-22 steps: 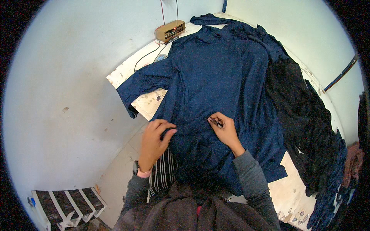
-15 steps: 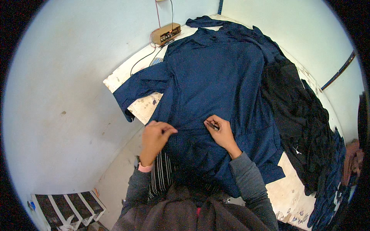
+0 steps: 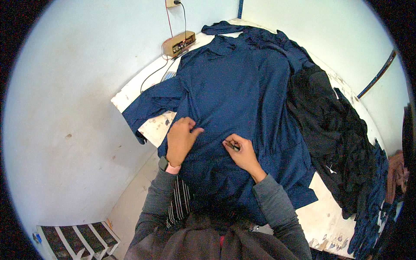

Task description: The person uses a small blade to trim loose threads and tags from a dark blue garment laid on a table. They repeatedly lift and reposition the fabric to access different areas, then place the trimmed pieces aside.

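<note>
A dark blue long-sleeved shirt (image 3: pixel 229 95) lies spread over the table before me, one sleeve hanging past the left edge. My left hand (image 3: pixel 182 136) is over its lower left side, thumb out and fingers loosely bent, with nothing visible in them. Between the thumb and fingers of my right hand (image 3: pixel 243 151) is a small dark tool (image 3: pixel 232 147), its tip pointing left. Most of that tool is hidden by the fingers, so I cannot make out its exact kind. The right hand is low over the middle of the shirt.
Black garments (image 3: pixel 320 125) lie heaped along the right side of the table (image 3: pixel 327 216). A tan box with wires (image 3: pixel 180 43) sits at the back left against the wall. A dark-and-white slatted object (image 3: pixel 80 240) stands at the lower left.
My left hand has moved up and slightly right over the shirt. The right hand stays low over the shirt with the small tool in its grip. The whole view has shifted slightly.
</note>
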Available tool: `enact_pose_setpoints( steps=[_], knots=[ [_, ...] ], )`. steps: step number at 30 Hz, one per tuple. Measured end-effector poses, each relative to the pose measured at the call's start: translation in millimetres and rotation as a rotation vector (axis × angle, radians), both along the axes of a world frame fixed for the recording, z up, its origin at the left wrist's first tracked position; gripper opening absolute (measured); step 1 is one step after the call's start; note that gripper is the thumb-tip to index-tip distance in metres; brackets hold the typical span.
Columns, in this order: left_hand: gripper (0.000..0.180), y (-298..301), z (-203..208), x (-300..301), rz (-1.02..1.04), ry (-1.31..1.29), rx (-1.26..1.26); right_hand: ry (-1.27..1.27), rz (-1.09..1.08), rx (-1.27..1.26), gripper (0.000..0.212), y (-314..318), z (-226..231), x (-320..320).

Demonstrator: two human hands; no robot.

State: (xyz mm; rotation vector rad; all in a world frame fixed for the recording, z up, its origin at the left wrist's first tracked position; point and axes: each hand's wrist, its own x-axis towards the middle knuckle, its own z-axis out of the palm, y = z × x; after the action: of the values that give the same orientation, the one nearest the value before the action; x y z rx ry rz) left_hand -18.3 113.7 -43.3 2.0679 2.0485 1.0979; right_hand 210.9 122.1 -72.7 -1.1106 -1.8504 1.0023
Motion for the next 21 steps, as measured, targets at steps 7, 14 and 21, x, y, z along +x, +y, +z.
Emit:
enact_pose_setpoints(
  steps=[7,14,21],
  knots=[
    [0.019,2.9,3.1,-54.2,0.001,-0.531,-0.128,-0.017,-0.004,0.040,0.009,3.8,1.0,3.1],
    [0.009,1.4,-1.4,-55.1,-0.272,-1.498,-0.063,0.023,-0.010,0.013,0.009,1.6,1.9,1.5],
    [0.007,-23.3,-34.1,-115.2,-0.446,-1.715,0.052,-0.012,-0.027,0.031,0.013,2.3,4.3,1.7]
  ],
)
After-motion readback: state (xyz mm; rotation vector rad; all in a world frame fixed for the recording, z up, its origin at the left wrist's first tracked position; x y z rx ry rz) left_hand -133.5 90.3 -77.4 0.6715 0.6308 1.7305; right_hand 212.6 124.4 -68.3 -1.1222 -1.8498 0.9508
